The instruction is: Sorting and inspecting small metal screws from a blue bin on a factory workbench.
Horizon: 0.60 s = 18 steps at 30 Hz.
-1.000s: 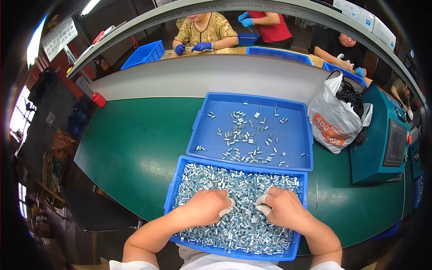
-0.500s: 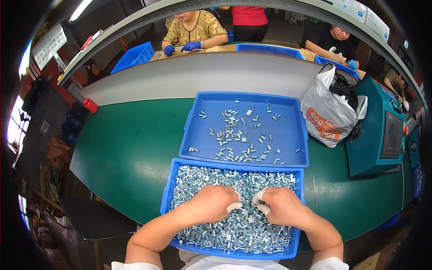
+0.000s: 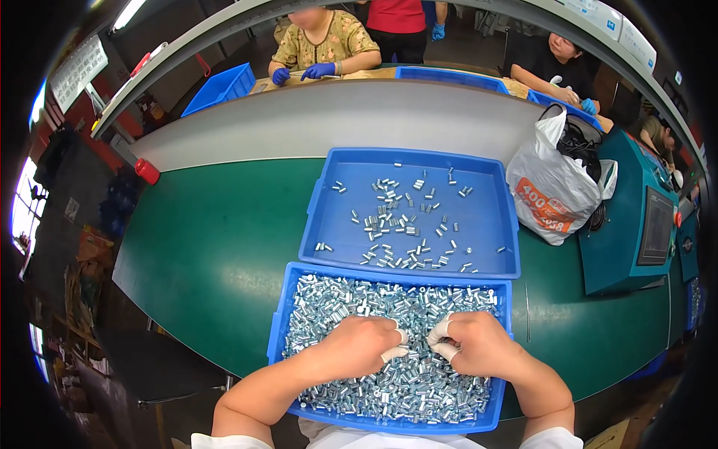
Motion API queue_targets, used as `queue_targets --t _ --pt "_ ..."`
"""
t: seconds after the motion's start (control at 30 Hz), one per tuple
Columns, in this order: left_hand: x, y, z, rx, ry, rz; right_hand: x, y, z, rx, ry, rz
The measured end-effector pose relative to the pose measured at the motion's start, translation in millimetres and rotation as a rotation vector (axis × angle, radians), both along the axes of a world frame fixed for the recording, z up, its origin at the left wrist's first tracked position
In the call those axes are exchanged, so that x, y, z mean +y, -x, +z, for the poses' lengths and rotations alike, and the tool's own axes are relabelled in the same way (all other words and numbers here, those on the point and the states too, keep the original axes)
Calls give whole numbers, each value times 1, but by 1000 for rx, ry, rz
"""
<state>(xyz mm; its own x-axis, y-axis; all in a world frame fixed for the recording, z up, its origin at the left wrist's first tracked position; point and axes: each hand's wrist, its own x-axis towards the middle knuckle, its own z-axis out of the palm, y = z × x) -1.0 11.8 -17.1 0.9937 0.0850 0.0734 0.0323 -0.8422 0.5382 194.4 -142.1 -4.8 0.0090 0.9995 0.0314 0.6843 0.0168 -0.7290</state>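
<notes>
Both hands rest knuckles-up on the heaped metal sleeves [image 3: 351, 299] in the near tray [image 3: 278, 329], by its middle; left hand [image 3: 357, 346] and right hand [image 3: 479, 344] curl shut, taped fingertips [image 3: 441, 329] almost meeting over sleeves; whether either pinches one, I cannot tell

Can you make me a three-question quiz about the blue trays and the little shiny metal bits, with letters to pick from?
1. Where do the hands rest?
A near tray
B far tray
C white bag

2. What colour is the belt?
A red
B green
C yellow

3. How full is the far tray?
A heaped
B thinly scattered
C empty

Answers: 1 A, the left hand and right hand lie on the metal bits in the near tray. 2 B, the belt is green. 3 B, the far tray shows mostly bare blue floor.
</notes>
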Motion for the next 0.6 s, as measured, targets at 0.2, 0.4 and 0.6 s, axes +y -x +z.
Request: queue_targets --t 0.2,0.4,0.6 --pt "1 0 5 28 33 32 2 5 12 183 30 -94" --pt "-2 1 -1 -72 174 81 5 6 14 305 21 -112" --pt "-3 0 3 -70 359 124 2 4 2 494 16 -141"
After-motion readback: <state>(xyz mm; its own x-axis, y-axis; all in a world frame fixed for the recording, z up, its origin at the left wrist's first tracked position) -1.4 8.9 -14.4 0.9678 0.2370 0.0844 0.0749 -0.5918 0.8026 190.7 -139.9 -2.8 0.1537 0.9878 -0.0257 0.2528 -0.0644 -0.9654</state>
